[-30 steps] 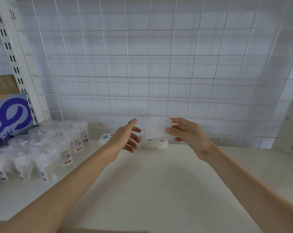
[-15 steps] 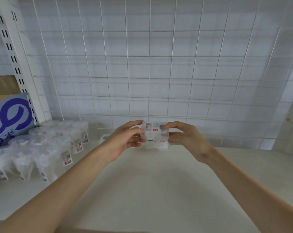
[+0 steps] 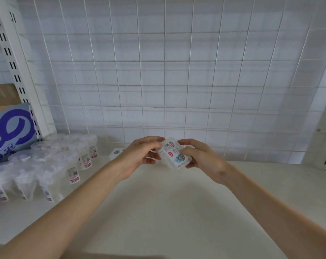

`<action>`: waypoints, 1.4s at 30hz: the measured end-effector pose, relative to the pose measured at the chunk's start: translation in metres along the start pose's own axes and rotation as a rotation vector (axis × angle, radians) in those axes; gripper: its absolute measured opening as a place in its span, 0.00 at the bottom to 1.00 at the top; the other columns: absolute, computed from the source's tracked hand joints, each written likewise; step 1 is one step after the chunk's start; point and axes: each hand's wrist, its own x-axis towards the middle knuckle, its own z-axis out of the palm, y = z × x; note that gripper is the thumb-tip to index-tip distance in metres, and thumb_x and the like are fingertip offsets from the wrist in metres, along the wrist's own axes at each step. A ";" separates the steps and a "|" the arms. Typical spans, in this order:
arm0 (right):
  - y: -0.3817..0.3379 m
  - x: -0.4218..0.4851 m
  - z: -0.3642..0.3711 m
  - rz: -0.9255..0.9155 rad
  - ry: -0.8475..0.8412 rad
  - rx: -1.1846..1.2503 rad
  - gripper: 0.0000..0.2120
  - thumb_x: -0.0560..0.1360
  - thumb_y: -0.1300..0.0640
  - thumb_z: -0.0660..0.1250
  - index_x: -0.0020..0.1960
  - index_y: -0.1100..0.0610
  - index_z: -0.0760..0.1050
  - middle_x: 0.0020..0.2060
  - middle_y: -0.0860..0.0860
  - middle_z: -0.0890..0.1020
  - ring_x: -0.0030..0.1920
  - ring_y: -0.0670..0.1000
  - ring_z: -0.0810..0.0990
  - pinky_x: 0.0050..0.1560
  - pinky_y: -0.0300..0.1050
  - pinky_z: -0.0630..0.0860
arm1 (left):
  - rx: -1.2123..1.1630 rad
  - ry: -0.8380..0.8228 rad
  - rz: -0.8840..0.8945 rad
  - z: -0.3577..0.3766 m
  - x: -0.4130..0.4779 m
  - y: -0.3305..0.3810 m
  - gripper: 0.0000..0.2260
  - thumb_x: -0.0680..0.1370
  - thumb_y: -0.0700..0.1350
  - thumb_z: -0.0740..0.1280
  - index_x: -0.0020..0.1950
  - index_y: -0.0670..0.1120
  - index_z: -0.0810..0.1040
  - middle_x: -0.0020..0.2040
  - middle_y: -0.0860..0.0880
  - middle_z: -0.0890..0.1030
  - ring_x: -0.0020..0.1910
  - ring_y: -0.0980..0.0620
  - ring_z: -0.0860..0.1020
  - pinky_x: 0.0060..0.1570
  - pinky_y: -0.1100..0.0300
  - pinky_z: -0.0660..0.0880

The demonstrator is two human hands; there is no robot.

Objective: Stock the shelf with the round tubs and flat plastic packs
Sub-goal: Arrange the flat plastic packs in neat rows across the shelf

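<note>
Clear and flat, the labelled plastic pack [image 3: 174, 156] sits tilted at the centre of the frame, over the white shelf [image 3: 167, 212]. The left hand [image 3: 139, 156] and the right hand [image 3: 201, 158] both grip it, fingers curled round its ends. Round clear plastic tubs [image 3: 46, 165] stand in rows at the left. A second flat pack [image 3: 117, 152] lies just behind the left hand.

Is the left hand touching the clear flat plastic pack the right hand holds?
Touching. The head view shows the left hand pinching the upper left end of the clear flat plastic pack.
</note>
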 end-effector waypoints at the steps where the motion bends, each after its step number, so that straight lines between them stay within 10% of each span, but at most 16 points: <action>1: 0.000 0.001 0.001 -0.002 0.008 0.021 0.13 0.78 0.61 0.65 0.62 0.53 0.74 0.46 0.53 0.85 0.42 0.49 0.81 0.44 0.43 0.76 | -0.009 -0.001 -0.006 0.000 0.000 0.000 0.11 0.80 0.45 0.66 0.61 0.46 0.80 0.48 0.46 0.85 0.42 0.51 0.80 0.46 0.56 0.75; 9: 0.005 0.004 -0.004 -0.028 -0.009 0.164 0.23 0.74 0.63 0.70 0.67 0.60 0.69 0.55 0.57 0.84 0.54 0.55 0.84 0.51 0.46 0.78 | 0.050 -0.077 0.029 0.008 -0.004 -0.005 0.14 0.78 0.42 0.69 0.63 0.51 0.77 0.52 0.46 0.85 0.46 0.47 0.83 0.47 0.57 0.77; 17: 0.013 0.003 -0.006 -0.312 0.143 -0.421 0.36 0.65 0.54 0.81 0.68 0.45 0.69 0.64 0.42 0.71 0.63 0.40 0.73 0.61 0.35 0.72 | -0.005 0.103 0.024 0.005 0.002 -0.007 0.07 0.80 0.43 0.67 0.55 0.49 0.83 0.45 0.47 0.84 0.40 0.50 0.78 0.43 0.58 0.76; 30: 0.003 0.005 -0.017 -0.483 0.134 -0.762 0.18 0.67 0.53 0.79 0.52 0.41 0.76 0.58 0.40 0.77 0.57 0.41 0.74 0.51 0.26 0.64 | 0.042 0.098 0.057 0.009 0.003 -0.010 0.09 0.83 0.45 0.62 0.59 0.49 0.81 0.53 0.45 0.83 0.44 0.51 0.79 0.43 0.59 0.77; 37: -0.006 0.004 -0.044 -0.363 0.239 -0.696 0.15 0.70 0.50 0.77 0.50 0.39 0.74 0.54 0.39 0.78 0.53 0.36 0.74 0.47 0.25 0.66 | 0.891 0.230 0.425 0.011 0.003 -0.029 0.16 0.82 0.50 0.61 0.70 0.50 0.73 0.63 0.53 0.75 0.61 0.53 0.75 0.63 0.55 0.69; 42: 0.015 -0.010 -0.076 -0.270 0.333 -0.703 0.14 0.70 0.53 0.77 0.50 0.43 0.76 0.52 0.39 0.78 0.50 0.33 0.73 0.45 0.26 0.67 | 1.206 0.119 0.370 0.025 0.002 -0.041 0.25 0.81 0.59 0.56 0.77 0.54 0.62 0.75 0.50 0.64 0.74 0.50 0.62 0.74 0.50 0.55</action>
